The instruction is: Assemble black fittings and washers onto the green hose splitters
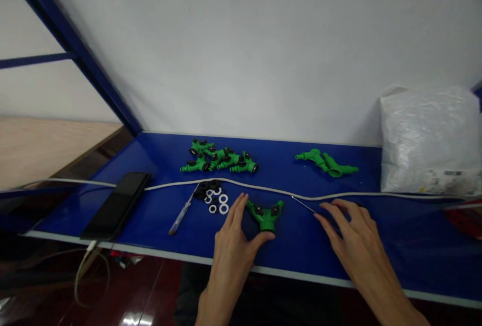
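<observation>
My left hand (238, 238) curves around the left side of a green Y-shaped hose connector (267, 219) with two black valve knobs. Its fingertips are at the connector's left arm and its thumb is at the lower end, on the blue table. To the right, my right hand (352, 233) has thumb and index finger close together at the near end of a thin metal rod (303, 204). The rod points left toward the connector; any handle is hidden by the hand. White ring washers (223, 199) and black caps (203, 189) lie left of the connector.
Several green connectors with black knobs (225, 159) lie at the back. Two plain green connector bodies (324, 161) are farther right. A clear-handled screwdriver (182, 216), a black phone (117, 206), a white cable (271, 191) across the table and a plastic-wrapped package (429, 140) are also there.
</observation>
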Tool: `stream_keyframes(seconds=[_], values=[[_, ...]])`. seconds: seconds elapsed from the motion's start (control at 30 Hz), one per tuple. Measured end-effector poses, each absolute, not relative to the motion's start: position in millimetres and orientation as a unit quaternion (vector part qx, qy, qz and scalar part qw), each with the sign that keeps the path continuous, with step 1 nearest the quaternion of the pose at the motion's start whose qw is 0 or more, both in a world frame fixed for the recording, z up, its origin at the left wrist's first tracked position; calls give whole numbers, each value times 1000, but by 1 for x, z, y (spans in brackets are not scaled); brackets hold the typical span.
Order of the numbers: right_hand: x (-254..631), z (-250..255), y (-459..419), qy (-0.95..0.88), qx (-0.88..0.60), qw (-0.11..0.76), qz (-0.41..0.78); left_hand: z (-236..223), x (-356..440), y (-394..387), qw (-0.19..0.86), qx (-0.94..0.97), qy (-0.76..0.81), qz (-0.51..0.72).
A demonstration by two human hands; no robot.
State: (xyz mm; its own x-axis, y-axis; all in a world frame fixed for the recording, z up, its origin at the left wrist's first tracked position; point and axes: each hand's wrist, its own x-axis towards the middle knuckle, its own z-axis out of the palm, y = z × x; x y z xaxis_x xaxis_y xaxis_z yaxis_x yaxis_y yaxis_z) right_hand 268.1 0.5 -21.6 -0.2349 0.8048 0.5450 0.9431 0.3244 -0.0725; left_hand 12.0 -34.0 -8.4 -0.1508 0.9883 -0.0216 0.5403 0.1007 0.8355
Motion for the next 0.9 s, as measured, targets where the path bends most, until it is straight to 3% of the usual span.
stream_keyframes(seconds=[0.17, 0.37, 0.5, 0.9], values=[[234, -23, -17, -794, -512, 320, -63, -5, -1, -54, 302, 566, 654, 402], [189, -29, -31, -790, -497, 357, 33, 1, -50, -58, 138, 567, 723, 369], [161, -23, -24, -767, -530, 362, -14, 8, -63, -39, 84, 582, 749, 306], [134, -36, -1, -772, -536, 334, -78, 13, -64, -10, 88, 599, 770, 202]])
